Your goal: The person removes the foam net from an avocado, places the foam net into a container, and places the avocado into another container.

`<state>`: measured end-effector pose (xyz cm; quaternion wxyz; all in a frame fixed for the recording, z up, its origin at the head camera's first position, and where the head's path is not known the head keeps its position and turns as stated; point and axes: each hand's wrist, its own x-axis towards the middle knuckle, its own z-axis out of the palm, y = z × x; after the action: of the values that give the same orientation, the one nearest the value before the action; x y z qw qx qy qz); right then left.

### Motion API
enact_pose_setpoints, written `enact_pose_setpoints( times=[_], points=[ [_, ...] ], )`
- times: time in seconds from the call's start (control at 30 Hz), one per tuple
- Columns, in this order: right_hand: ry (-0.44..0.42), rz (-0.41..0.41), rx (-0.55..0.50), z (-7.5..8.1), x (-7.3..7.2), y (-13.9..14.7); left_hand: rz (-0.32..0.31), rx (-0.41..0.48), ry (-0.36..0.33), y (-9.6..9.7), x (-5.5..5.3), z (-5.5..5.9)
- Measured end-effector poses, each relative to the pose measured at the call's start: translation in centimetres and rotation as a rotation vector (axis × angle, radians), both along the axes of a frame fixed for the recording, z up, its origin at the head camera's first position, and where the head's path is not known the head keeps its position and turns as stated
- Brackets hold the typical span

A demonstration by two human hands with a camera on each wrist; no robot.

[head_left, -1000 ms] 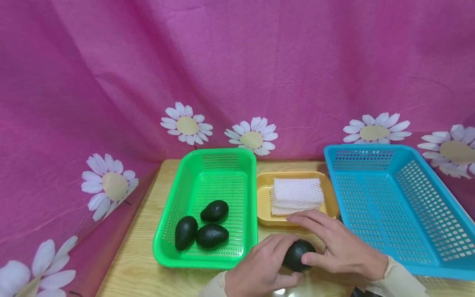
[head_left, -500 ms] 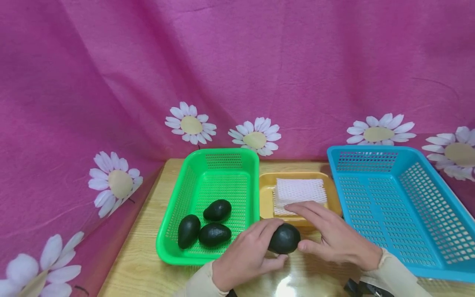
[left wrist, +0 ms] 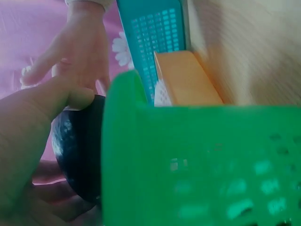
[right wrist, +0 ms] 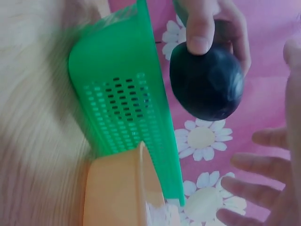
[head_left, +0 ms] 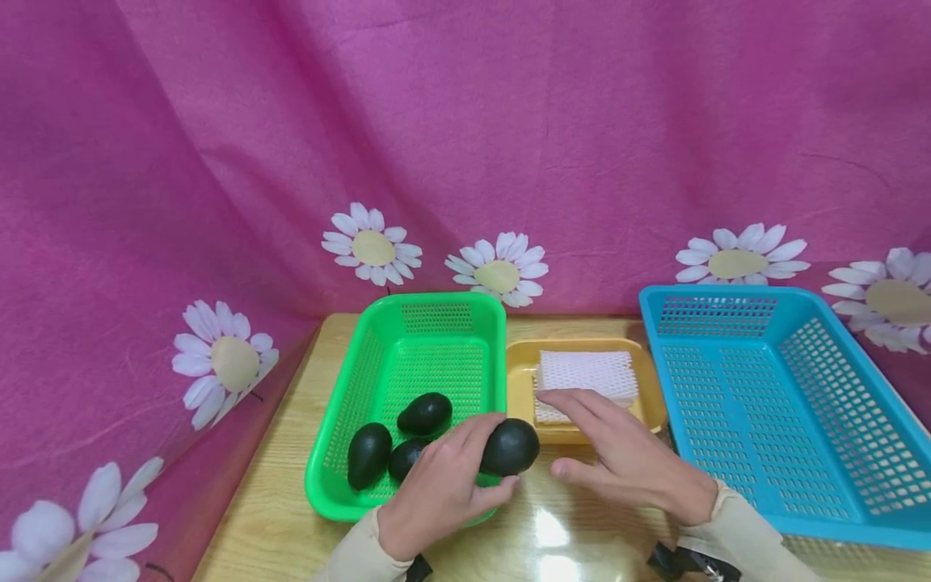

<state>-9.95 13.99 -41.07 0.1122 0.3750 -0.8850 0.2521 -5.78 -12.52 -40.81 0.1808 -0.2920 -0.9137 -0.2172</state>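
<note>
My left hand point(head_left: 445, 475) grips a dark avocado point(head_left: 511, 447) between thumb and fingers, above the right rim of the green basket point(head_left: 502, 364). In the right wrist view the held avocado point(right wrist: 207, 82) hangs beside and above the basket wall. Three more avocados lie inside the basket, one point(head_left: 425, 414) toward the middle, another point(head_left: 369, 455) at the left, and a third point(head_left: 404, 459) partly hidden by my left hand. My right hand point(head_left: 625, 453) holds nothing; its fingers are extended over the front of the yellow tray point(head_left: 518, 388), apart from the avocado.
White foam net sleeves point(head_left: 587, 374) are stacked in the yellow tray. A blue basket point(head_left: 742, 404) stands on the right of the wooden table point(head_left: 250, 493). Behind hangs a pink cloth point(head_left: 465, 145) with daisies.
My left hand has carried the avocado leftward and up from the table to the green basket's rim. My right hand has let go of it and moved slightly left, now apart from it.
</note>
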Motion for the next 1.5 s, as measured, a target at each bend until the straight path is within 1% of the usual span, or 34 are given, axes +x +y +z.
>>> enact_pose_setpoints(
  times=[0.13, 0.33, 0.47, 0.63, 0.73, 0.97, 1.2, 1.4, 1.5],
  points=[
    [-0.016, -0.024, 0.005, 0.0, 0.2, -0.8, 0.057, -0.005, -0.019, -0.7, 0.0, 0.0],
    [-0.055, -0.03, 0.005, 0.0, 0.2, -1.8, 0.11, -0.021, -0.049, -1.7, -0.1, 0.0],
    [-0.081, -0.018, 0.001, 0.1, 0.0, -2.6, 0.137, -0.021, -0.074, -2.4, -0.2, -0.1],
    [-0.096, -0.009, -0.004, 0.0, 0.0, -3.2, 0.16, -0.042, -0.111, -3.0, -0.3, -0.5],
    [-0.113, -0.009, -0.004, 0.1, -0.1, -3.6, 0.162, -0.044, -0.131, -3.2, -0.3, -0.7],
    [-0.144, -0.018, -0.008, -0.1, -0.2, -4.1, 0.158, -0.063, -0.142, -3.4, -0.3, -1.3],
    [-0.147, -0.016, -0.011, -0.4, -0.4, -4.5, 0.156, -0.093, -0.195, -3.6, -0.4, -2.0],
    [-0.152, -0.009, -0.008, -0.5, -0.5, -4.5, 0.142, -0.138, -0.188, -3.5, -0.6, -2.1],
    [-0.15, 0.0, -0.003, -0.5, -0.5, -4.6, 0.141, -0.157, -0.199, -3.5, -0.6, -2.1]
  ],
)
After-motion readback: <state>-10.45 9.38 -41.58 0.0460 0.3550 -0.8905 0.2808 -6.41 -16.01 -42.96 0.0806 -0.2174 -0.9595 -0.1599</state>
